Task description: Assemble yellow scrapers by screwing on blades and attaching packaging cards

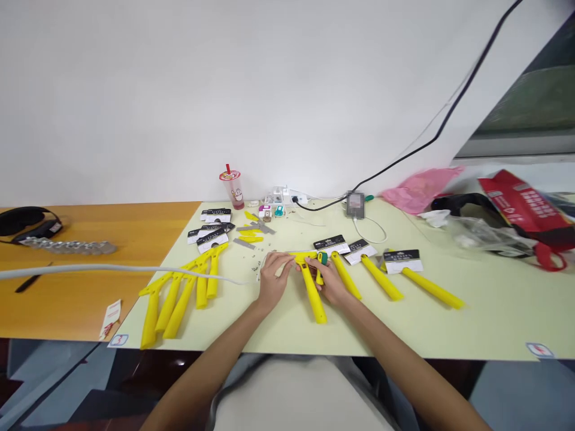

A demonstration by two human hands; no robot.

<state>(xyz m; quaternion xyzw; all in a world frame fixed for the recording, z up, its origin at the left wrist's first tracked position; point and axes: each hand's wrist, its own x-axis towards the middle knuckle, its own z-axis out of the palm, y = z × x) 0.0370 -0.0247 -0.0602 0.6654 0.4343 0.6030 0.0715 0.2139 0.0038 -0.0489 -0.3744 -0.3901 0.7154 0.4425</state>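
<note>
Right, left to right: on our orange tabletop (90, 233), we've got dark goggles (27, 224), a shiny bubbled strip (67, 245), a black stick (29, 282) and a white tag (111, 317) near the seam. On our pale tabletop (494, 299), five yellow handles (180, 308) lie side by side, heads overlapping. Behind them, black-and-white cards (212, 239) in two piles, then a lidded cup (234, 190) with a red straw, upright by the wall. Next, yellow strips (252, 239) and grey blades (265, 227), loosely heaped.

Center, near us: a yellow T-shaped tool (313, 296) between our hands, long handle pointing at us. Our left hand (273, 278) pinches the left end of its crossbar. Our right hand (332, 282) is closed around a green-and-yellow piece (322, 258), fingertips against the crossbar's right side. Hands near each other, not touching. Beyond, a white power strip (285, 194).

Further right, three more yellow handles (381, 278), header cards (403, 261) at their far ends; a cabled grey device (355, 205) behind; then a pink bag (420, 188) and red packaging (525, 206).
</note>
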